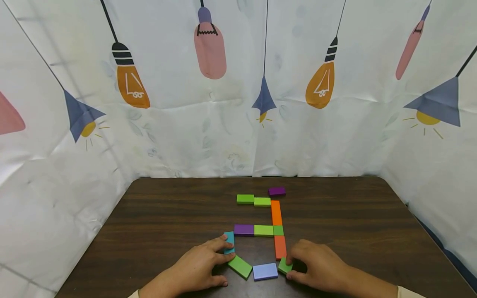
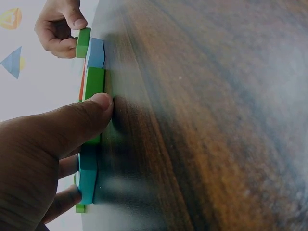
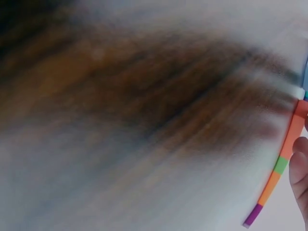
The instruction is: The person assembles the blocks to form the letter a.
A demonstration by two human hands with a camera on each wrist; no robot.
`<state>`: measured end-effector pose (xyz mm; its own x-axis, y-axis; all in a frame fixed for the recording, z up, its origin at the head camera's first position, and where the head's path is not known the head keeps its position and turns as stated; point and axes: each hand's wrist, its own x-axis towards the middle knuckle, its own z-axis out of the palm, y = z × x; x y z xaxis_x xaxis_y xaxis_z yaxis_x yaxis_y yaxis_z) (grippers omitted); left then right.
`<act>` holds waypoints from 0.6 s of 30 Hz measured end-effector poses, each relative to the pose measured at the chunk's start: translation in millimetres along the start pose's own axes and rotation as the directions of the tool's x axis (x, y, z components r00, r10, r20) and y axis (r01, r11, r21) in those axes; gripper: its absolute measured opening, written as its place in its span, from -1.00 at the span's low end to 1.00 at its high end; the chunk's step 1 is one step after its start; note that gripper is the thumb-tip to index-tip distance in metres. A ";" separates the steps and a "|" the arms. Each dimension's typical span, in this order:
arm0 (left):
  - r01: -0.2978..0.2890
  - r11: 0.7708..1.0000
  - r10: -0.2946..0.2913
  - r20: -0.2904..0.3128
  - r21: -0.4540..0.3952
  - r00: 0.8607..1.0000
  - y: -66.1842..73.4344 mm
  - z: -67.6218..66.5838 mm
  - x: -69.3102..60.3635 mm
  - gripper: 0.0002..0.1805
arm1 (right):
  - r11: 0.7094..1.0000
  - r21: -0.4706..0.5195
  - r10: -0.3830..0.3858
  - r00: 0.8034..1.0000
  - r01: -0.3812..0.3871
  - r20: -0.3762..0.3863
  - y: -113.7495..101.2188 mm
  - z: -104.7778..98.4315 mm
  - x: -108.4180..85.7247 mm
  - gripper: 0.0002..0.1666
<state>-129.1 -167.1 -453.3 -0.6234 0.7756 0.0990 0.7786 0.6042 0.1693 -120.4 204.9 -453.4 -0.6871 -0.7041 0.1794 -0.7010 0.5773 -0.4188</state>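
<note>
My left hand (image 1: 199, 267) has its fingertips on the teal block (image 1: 230, 238) and at the corner of a tilted green block (image 1: 240, 267). In the left wrist view its thumb lies in front of that green block (image 2: 95, 79), partly covering it. Between the two hands lies a light blue block (image 1: 265, 272). Thumb and finger of my right hand (image 1: 322, 265) pinch a small green block (image 1: 285, 265) just below the red-orange block (image 1: 280, 247). The right wrist view shows only part of that hand (image 3: 299, 168) at its edge, with the pinched block hidden.
On the dark wooden table (image 1: 167, 207), a purple block (image 1: 244, 230) and light green block (image 1: 263, 231) run to a small green block (image 1: 278, 230). An orange block (image 1: 276, 212) extends behind it, toward two green blocks (image 1: 245, 199) and a dark purple block (image 1: 277, 191). A patterned curtain (image 1: 167, 140) surrounds the table.
</note>
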 end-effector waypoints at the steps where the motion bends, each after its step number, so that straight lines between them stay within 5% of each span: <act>1: 0.000 1.000 0.000 0.000 0.001 1.000 0.0 0.1 0.0 -0.31 | 1.000 -0.001 -0.004 1.000 0.004 0.002 0.2 0.2 -0.1 -0.79; 18: 0.009 1.000 -0.009 0.016 -0.011 1.000 -0.3 -1.2 0.2 -0.31 | 0.999 -0.020 0.049 0.994 -0.047 0.097 0.2 2.2 3.8 -0.77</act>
<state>-129.6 -167.4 -452.1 -0.6289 0.7732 0.0814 0.7722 0.6090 0.1811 -122.7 201.4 -454.8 -0.6988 -0.7118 0.0711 -0.6713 0.6182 -0.4089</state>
